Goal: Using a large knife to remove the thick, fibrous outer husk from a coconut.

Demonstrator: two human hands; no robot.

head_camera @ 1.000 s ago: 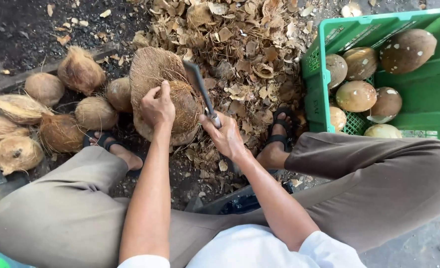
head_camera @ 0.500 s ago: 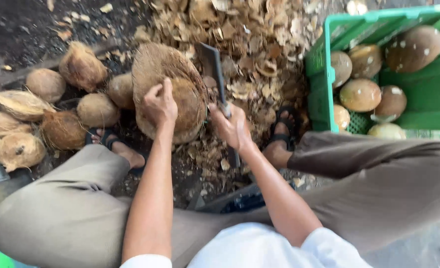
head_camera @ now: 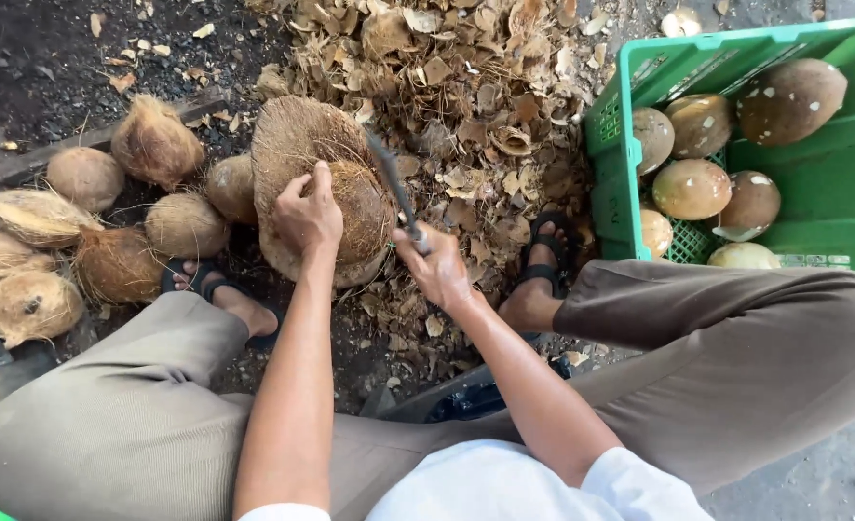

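Note:
I sit low with my knees apart over a round wooden chopping block (head_camera: 287,145). A brown fibrous coconut (head_camera: 362,207) rests on the block, and my left hand (head_camera: 307,212) presses on its top to hold it. My right hand (head_camera: 437,265) grips the handle of a dark cleaver (head_camera: 391,178). The blade points away from me and its edge lies against the right side of the coconut.
Several husked coconuts (head_camera: 80,232) lie heaped on the ground at the left. A green plastic crate (head_camera: 832,188) at the right holds several peeled coconuts (head_camera: 692,188). Dry husk chips (head_camera: 475,87) cover the ground ahead. My sandalled feet (head_camera: 543,265) flank the block.
The cleaver has swung from slightly right of the coconut back down against its right side. My left hand stays on the coconut.

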